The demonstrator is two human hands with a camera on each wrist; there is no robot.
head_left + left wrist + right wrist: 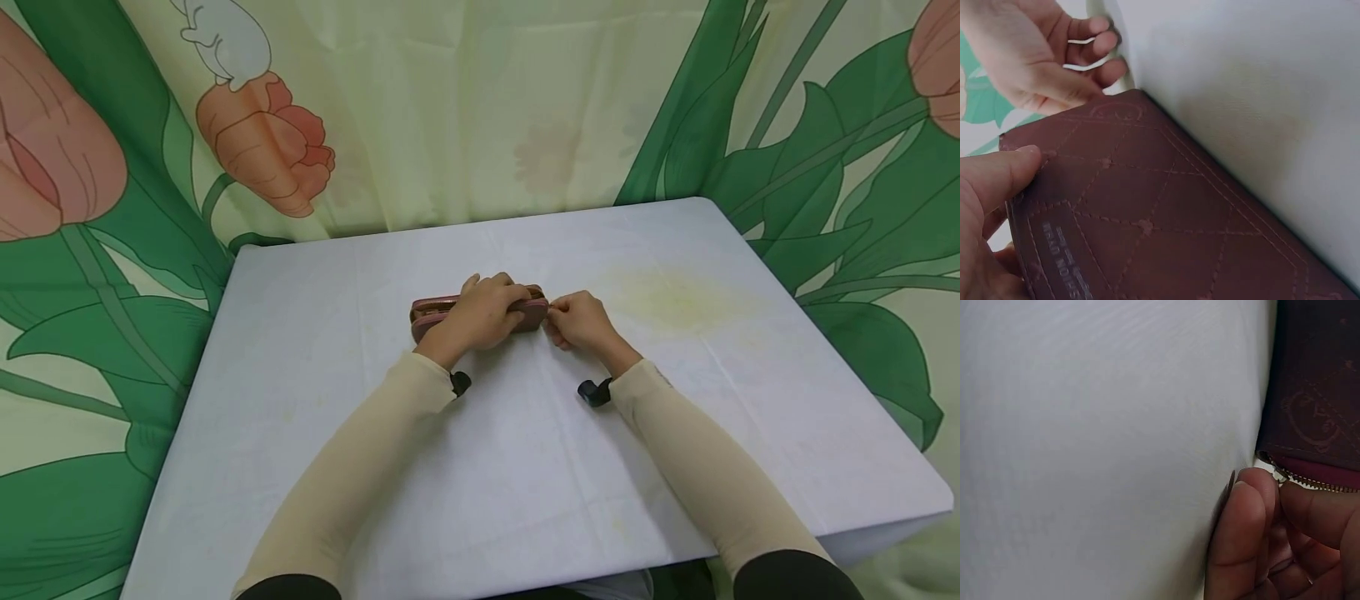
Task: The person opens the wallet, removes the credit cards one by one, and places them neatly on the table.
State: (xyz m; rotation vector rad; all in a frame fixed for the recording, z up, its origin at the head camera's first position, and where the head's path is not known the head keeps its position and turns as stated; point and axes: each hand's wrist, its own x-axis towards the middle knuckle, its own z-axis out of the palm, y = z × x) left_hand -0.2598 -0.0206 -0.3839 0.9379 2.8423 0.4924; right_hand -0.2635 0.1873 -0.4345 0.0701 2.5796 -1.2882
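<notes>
A dark maroon zip-around wallet stands on its long edge on the table, its zipper side up. My left hand grips it across the middle. The left wrist view shows the thumb pressed on the wallet's stitched diamond-pattern face. At the wallet's right end, my right hand pinches the zipper pull, mostly hidden by the fingertips. Brass zipper teeth run away from those fingers in the right wrist view. Toward the left end, the zipper gapes in the head view.
A white cloth with a faint yellowish stain covers the table. Behind and beside it hangs a curtain printed with tulips and green leaves. Dark wrist cameras are strapped beneath both wrists.
</notes>
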